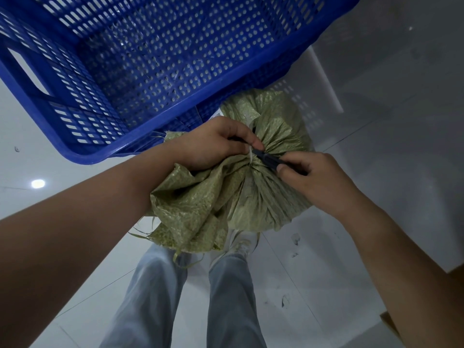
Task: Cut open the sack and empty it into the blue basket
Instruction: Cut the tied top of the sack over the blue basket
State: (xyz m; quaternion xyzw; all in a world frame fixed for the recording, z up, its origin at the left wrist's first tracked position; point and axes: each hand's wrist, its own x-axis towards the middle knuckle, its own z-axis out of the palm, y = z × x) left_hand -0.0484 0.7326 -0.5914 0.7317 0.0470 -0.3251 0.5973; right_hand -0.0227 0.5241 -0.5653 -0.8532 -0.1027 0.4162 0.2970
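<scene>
A green woven sack point(253, 197) stands on the floor in front of me, its neck gathered and tied with a pale string point(250, 156). My left hand point(213, 144) grips the bunched neck just left of the tie. My right hand point(319, 179) holds a small dark cutter point(267, 160) whose tip touches the string. The big blue perforated basket point(105, 154) sits just beyond the sack, up and to the left, and it looks empty inside.
Glossy white tiled floor point(351, 247) lies all around, with a few dark scuffs at right. My legs in light jeans point(175, 297) and a white shoe point(242, 243) are below the sack. A brown cardboard edge point(391, 325) shows at lower right.
</scene>
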